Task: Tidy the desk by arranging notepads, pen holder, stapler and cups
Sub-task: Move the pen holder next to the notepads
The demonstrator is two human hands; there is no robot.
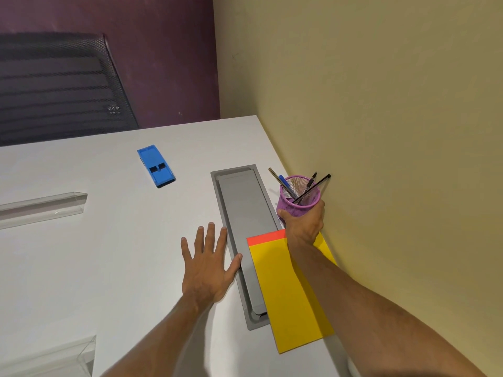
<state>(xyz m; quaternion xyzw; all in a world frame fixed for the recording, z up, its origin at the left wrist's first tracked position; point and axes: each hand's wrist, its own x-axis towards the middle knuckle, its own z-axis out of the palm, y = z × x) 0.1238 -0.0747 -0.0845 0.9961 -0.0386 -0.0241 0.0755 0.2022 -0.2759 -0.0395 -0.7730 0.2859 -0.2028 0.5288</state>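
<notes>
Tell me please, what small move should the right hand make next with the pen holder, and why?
Probably set the pen holder down by the wall and let go: the right hand grips it just beyond the yellow notepad, close to that wall.

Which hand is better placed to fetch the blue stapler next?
Left. The left hand lies flat and free on the desk, on the same side as the stapler. The right hand grips the purple pen holder by the wall, farther from the stapler.
</notes>
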